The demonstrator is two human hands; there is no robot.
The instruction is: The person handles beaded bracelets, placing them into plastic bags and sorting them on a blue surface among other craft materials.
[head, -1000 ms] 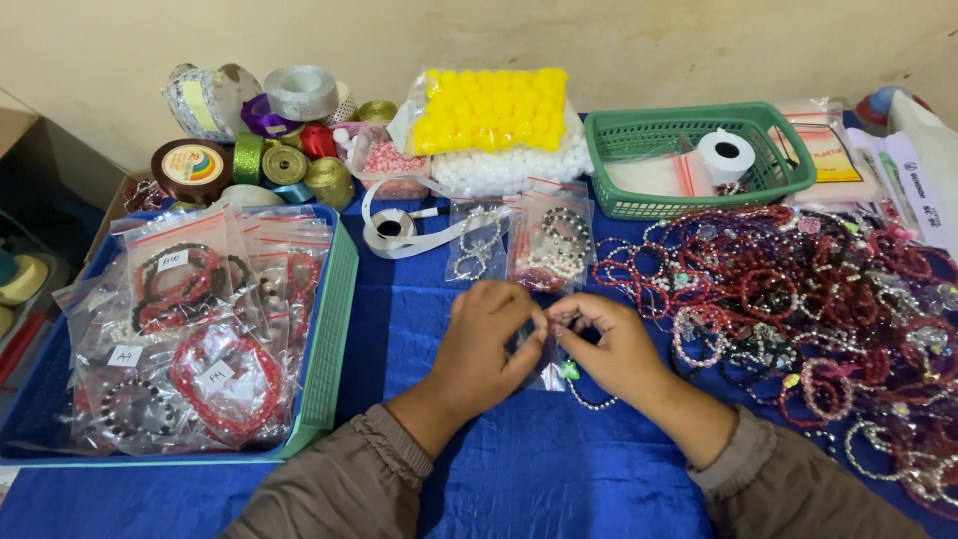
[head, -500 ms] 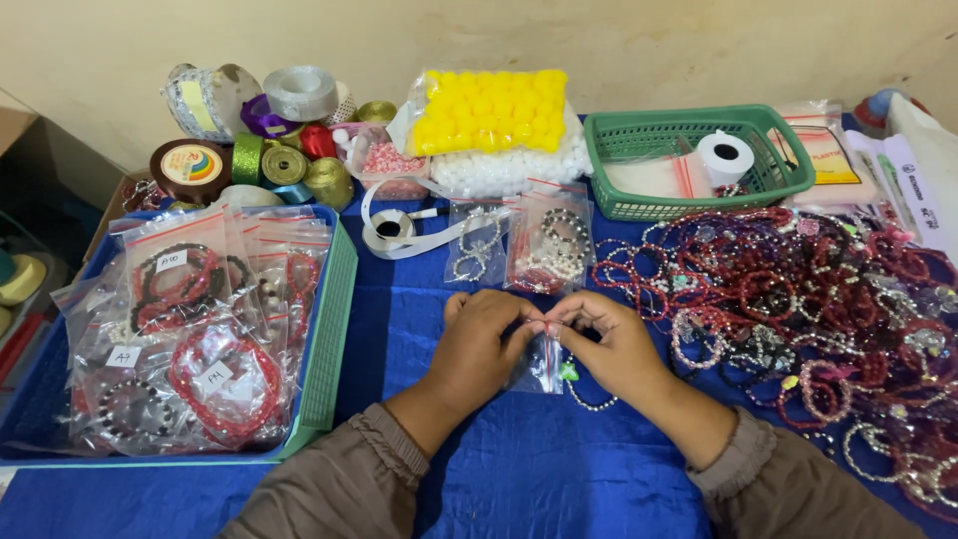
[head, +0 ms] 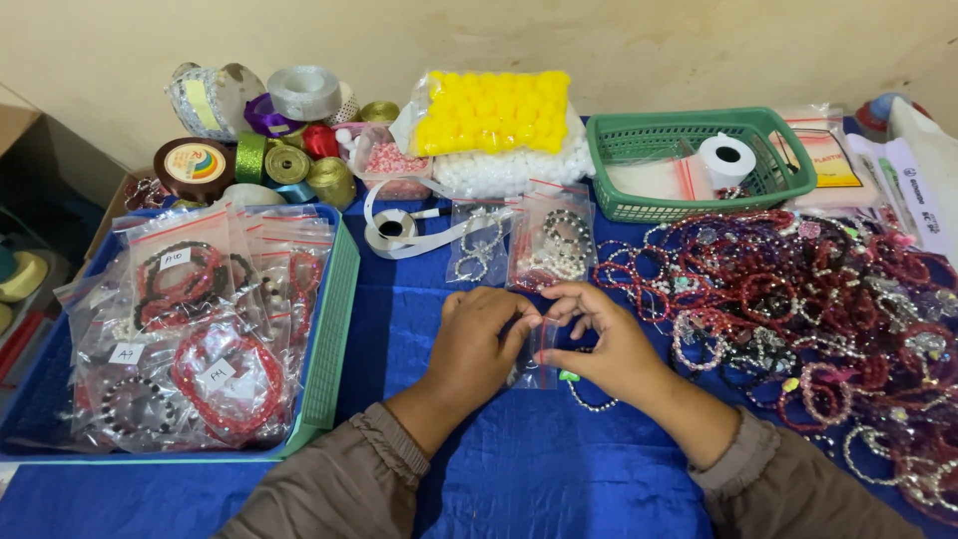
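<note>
Between the two hands, a small clear bag (head: 536, 349) is being pinched at its top edge, standing over the blue cloth of the table (head: 399, 329). Left hand (head: 477, 344) is curling its fingers narrowly onto the bag's left side; right hand (head: 599, 344) is gripping the right side with thumb and forefinger, the fingertips of both nearly touching. Just below the right hand, a pale bead bracelet (head: 591, 399) with a green bead is lying partly under the palm; whether any of it is inside the bag cannot be told.

Just beyond the hands, two more filled bags (head: 549, 245) are lying flat, with a white ribbon roll (head: 391, 230) beside them. Right of the right hand, a big heap of red and pink bracelets (head: 798, 299) is spreading across the cloth. Farther out past that hand, a green basket (head: 689, 205) is holding a white tape roll (head: 726, 160). Straight ahead of the hands, a yellow pack of balls (head: 494, 110) is sitting on a white pack. Left of the left hand, a blue tray (head: 334, 329) is carrying many bagged bracelets (head: 200, 329) with small labels. Beyond the tray, ribbon spools (head: 269, 150) in gold, green, purple and silver are crowding near the wall.
</note>
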